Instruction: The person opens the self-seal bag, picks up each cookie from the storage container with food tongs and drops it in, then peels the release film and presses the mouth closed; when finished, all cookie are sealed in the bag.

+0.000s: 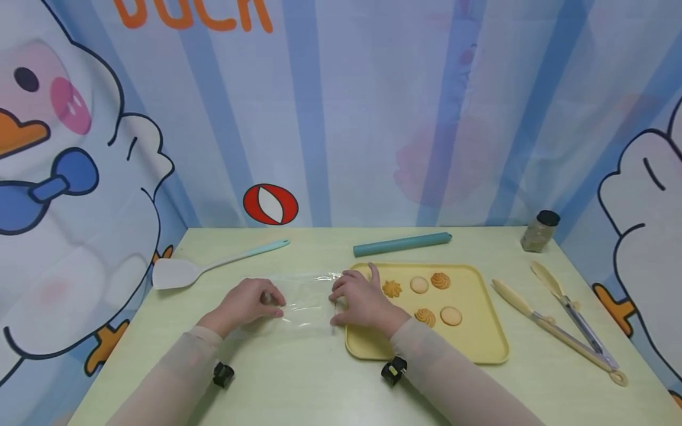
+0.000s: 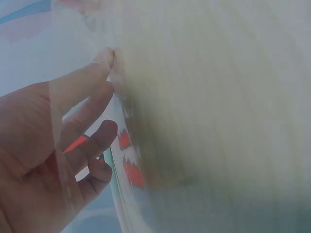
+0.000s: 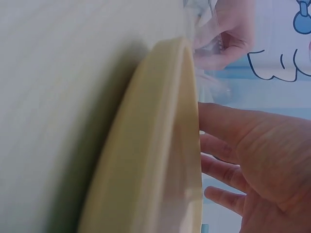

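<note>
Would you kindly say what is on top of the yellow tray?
The yellow tray shows a star-shaped cookie, two swirled cookies and two smooth cookies. The right hand and sleeve cover part of it, so anything beneath them cannot be seen.

Legible text: one word, "DUCK", in orange lettering printed on the striped backdrop. Letter tops cut off by head view's upper border; read from lower portions. Location: high above the tabletop's far edge, around its far left corner.
</note>
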`<action>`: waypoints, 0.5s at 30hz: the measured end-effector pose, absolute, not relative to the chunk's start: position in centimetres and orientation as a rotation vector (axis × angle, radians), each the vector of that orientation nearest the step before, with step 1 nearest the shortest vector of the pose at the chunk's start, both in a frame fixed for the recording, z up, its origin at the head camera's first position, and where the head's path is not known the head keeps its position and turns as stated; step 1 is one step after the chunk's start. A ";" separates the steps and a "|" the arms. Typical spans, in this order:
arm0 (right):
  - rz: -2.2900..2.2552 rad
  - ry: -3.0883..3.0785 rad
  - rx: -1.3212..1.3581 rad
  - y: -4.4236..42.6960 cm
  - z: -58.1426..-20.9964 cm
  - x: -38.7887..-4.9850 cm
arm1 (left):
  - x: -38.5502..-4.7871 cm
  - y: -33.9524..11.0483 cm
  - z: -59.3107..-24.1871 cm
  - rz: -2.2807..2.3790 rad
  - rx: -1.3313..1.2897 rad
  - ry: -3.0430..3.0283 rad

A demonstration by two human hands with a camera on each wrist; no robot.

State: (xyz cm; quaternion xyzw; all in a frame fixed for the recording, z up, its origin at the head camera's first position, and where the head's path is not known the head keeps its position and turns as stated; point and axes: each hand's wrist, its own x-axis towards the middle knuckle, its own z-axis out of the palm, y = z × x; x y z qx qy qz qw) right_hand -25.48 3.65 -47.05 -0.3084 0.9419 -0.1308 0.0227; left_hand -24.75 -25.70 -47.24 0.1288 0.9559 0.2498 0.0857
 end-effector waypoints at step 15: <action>-0.443 2.929 -0.975 3.7 -47.2 -25.2 | -24.1 -26.0 -47.5 0.779 0.550 2.877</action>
